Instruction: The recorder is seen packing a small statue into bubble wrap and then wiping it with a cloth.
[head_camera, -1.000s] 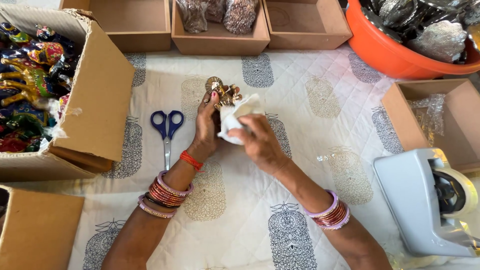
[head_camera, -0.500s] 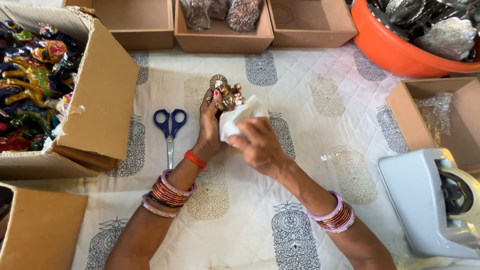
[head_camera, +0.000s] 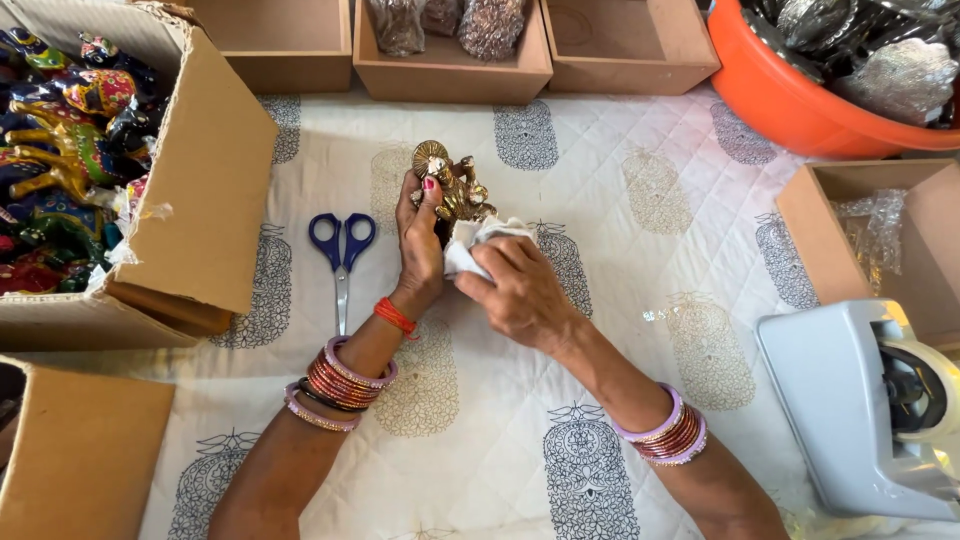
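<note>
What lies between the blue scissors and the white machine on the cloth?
In the head view, between the scissors and the machine are the left hand holding a gold figurine and the right hand pressing a white cloth on it.

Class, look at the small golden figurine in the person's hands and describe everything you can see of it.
The figurine looks like shiny golden-brown metal, with a round disc at its top and small moulded details below. It is held above the quilted cloth. The left hand grips its side, thumb on it; the right hand presses a white cloth against its lower part, hiding the base.
</note>
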